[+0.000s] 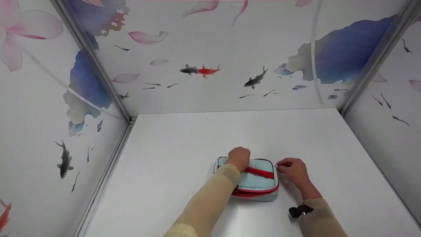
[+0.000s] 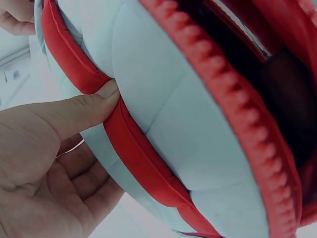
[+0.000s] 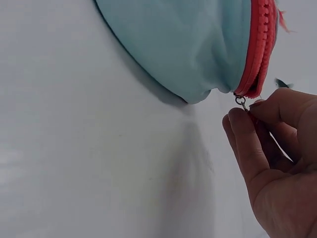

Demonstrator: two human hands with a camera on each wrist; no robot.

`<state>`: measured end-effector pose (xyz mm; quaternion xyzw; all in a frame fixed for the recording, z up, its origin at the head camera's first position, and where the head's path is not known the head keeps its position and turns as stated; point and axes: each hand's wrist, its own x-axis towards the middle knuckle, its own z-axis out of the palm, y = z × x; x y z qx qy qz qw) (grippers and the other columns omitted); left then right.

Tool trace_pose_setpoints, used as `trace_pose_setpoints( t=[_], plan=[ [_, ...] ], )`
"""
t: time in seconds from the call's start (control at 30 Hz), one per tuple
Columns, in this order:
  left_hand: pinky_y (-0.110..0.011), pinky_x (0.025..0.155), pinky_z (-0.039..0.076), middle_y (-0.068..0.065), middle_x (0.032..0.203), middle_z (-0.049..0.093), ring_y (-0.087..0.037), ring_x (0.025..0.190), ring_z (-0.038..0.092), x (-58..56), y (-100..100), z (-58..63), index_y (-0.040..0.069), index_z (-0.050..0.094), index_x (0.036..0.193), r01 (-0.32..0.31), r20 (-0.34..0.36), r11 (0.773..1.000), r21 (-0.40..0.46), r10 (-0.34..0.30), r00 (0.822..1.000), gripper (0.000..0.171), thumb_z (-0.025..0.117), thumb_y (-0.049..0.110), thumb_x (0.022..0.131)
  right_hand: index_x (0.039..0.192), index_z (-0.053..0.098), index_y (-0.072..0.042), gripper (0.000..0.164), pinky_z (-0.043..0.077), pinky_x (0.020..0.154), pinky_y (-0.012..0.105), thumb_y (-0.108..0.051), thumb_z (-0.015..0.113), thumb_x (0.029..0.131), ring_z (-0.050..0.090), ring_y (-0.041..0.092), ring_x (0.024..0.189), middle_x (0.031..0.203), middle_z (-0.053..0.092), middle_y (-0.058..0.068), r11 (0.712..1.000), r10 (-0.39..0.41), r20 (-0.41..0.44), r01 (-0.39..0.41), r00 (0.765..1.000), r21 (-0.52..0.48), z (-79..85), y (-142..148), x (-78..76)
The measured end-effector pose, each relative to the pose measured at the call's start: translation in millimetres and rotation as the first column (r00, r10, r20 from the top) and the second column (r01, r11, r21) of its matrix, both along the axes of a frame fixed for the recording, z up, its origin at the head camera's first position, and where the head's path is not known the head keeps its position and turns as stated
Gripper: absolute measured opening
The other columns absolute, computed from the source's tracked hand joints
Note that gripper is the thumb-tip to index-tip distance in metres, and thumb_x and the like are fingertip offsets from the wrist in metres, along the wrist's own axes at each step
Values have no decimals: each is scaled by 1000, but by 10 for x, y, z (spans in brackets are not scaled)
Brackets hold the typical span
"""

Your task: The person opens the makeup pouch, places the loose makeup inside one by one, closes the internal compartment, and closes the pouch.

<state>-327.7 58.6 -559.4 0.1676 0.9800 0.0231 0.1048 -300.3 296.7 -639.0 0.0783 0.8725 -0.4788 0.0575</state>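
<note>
A pale blue zippered bag with red trim lies on the white table, right of the middle. My left hand grips its top, the thumb on the red strap and the other fingers partly hidden behind. At the bag's right side, my right hand pinches the zipper pull between thumb and fingertips. The red zipper is parted along the front, and dark contents show inside, too unclear to name.
The bag rests on a white tabletop. White panels printed with fish, petals and blue leaves stand at the back and both sides, with metal frame posts at the corners. A black device sits on the right wrist.
</note>
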Motion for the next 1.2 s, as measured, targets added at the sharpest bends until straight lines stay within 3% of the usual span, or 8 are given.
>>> trace_pose_setpoints(
  t=[0.27, 0.5, 0.93, 1.2],
  plan=[
    [-31, 86, 62, -3, 106, 78, -13, 95, 69, -13, 20, -14, 13, 79, 109, 2, -16, 1000, -22, -3, 1000, 15, 65, 14, 104, 115, 79, -5, 22, 59, 83, 30, -16, 69, 98, 68, 27, 104, 119, 74, 17, 999, -39, -20, 39, 999, 6, 69, -7, 146],
    [-31, 93, 61, -3, 111, 78, -15, 98, 68, 27, 12, -24, 13, 78, 117, -16, 11, 1000, -6, 16, 1000, 17, 68, 16, 104, 118, 79, -5, 24, 58, 84, 28, -17, 70, 99, 68, 28, 110, 126, 72, 18, 997, -74, -13, 74, 997, -12, 29, -51, 291],
    [-32, 95, 61, -3, 111, 78, -16, 103, 70, 34, 17, -33, 13, 77, 117, -24, -8, 1000, 12, 24, 1000, 17, 65, 17, 106, 121, 76, -5, 26, 58, 85, 30, -20, 68, 101, 64, 30, 111, 124, 72, 18, 991, -134, 11, 134, 991, -19, 64, -120, 459],
    [-32, 93, 61, -3, 111, 78, -16, 102, 70, 9, 40, -57, 14, 78, 115, -25, -12, 1000, 7, 25, 1000, 17, 65, 17, 106, 120, 77, -5, 26, 56, 81, 25, -19, 68, 100, 64, 29, 109, 121, 74, 17, 986, -165, -16, 165, 986, -30, 53, -132, 571]
  ],
)
